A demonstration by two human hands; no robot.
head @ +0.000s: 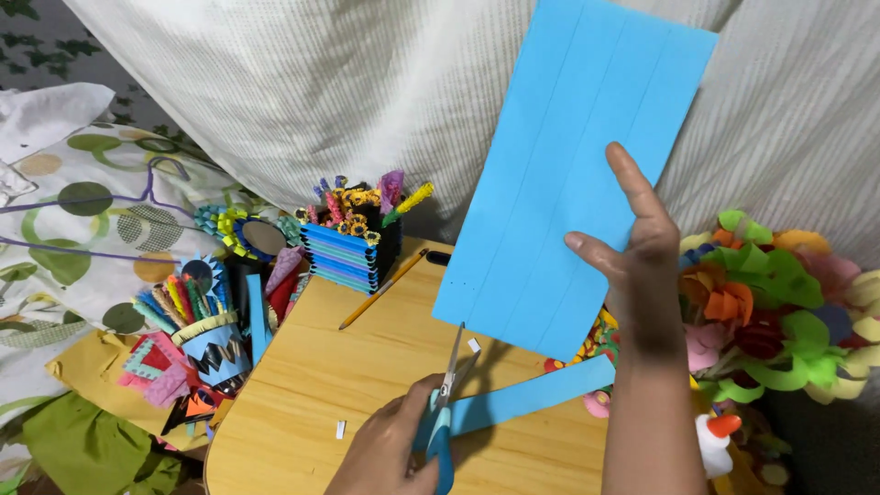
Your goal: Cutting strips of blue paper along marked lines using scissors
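Paper [568,174], a big blue sheet marked with long straight lines, is held up above the wooden counter [367,367] in front of a pale ribbed cushion [321,92]. The right hand [642,252] pinches its right edge, thumb in front and fingers behind. A heap of paper flowers [779,312] crowds the right edge of the counter, close behind that wrist. Two holders stand at the left and back: a blue box of paper rolls [353,243] and a decorated cup [206,344] of coloured sticks. A cut blue strip [532,394] lies on the counter under the sheet. The left hand [385,454] closes around blue-handled scissors [445,403], whose blades point up at the sheet's bottom edge. A pencil [383,289] lies beside the box.
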